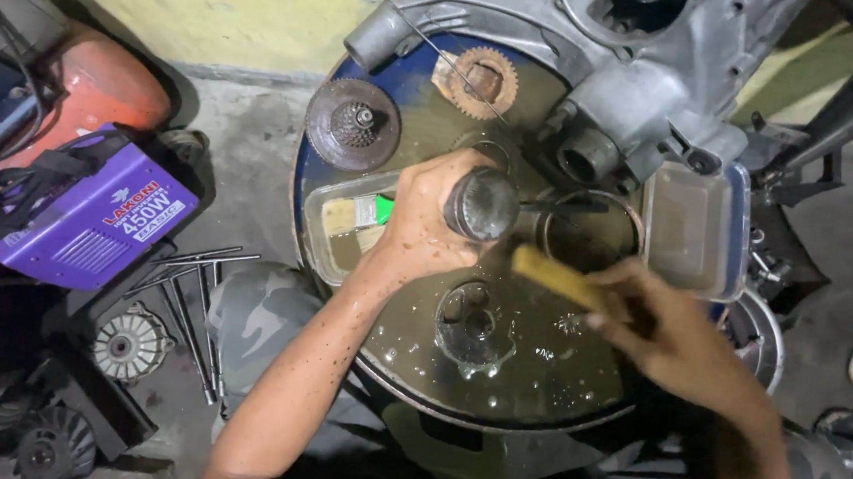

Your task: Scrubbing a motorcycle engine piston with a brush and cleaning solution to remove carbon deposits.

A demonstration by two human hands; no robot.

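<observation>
My left hand (426, 220) grips a round metal cylinder part (483, 204), held over a blue drum top (304, 178) covered in dirty liquid. My right hand (668, 328) holds a brush by its yellow wooden handle (554, 277), whose tip points toward the cylinder part; the bristles are blurred. Just beyond the part, a metal ring (590, 230) lies in the liquid. A round clutch-like piece (475, 326) sits below my hands on the drum.
A clear tray (333, 234) holding a paintbrush (359, 213) sits at left on the drum, an empty plastic box (693, 231) at right. An engine casing (644, 75), a rusty sprocket (481, 80) and a gear cluster (353, 124) lie at the back. A purple welding machine (83, 209) and rods (196, 304) lie on the floor.
</observation>
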